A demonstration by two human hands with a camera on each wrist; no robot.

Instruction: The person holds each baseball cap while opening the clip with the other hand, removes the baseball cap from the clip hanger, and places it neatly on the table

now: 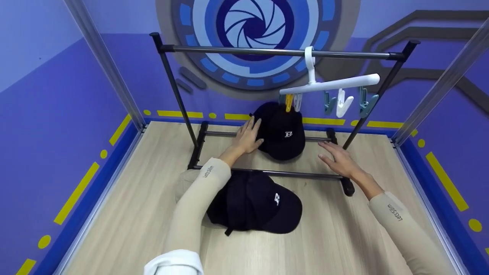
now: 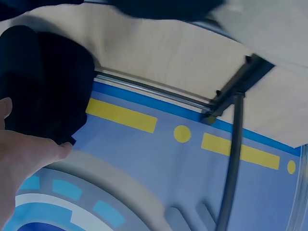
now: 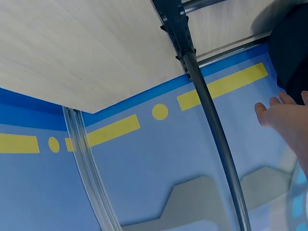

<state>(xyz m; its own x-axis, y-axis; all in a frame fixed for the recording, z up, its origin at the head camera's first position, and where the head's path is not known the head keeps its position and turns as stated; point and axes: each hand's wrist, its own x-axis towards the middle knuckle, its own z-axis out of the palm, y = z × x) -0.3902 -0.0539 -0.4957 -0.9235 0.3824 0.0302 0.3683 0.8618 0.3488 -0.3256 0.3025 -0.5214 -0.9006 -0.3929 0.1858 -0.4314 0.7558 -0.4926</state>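
While the rack [image 1: 237,50] is standing before the painted wall [image 1: 126,65], a white hanger [image 1: 340,83] is hanging aslant from its top bar, and a yellow clip [image 1: 289,104], a clear clip [image 1: 298,102], a white clip [image 1: 341,106] and green clips [image 1: 368,107] are dangling under that bar. A dark cap [image 1: 280,131] with a white letter is showing inside the rack's frame, behind the front lower bar. The left hand [image 1: 247,135] is reaching inside the frame too, lying along that cap's left side with fingers extended, not curling round it. The right hand [image 1: 338,158] is hovering at the rack's right side, apart from the cap, fingers straight and holding nothing.

In front of the rack, a second cap [image 1: 263,206] is lying on the wooden floor [image 1: 324,244] (its dark layers are blending, so counting them is hard). The left sleeve [image 1: 195,202] is crossing there, partly hiding it and a beige thing [image 1: 185,182]. The yellow clip is overlapping the inner cap's top; whether it is pinching the cloth is unclear. Both wrist views are cutting off hand and cap.
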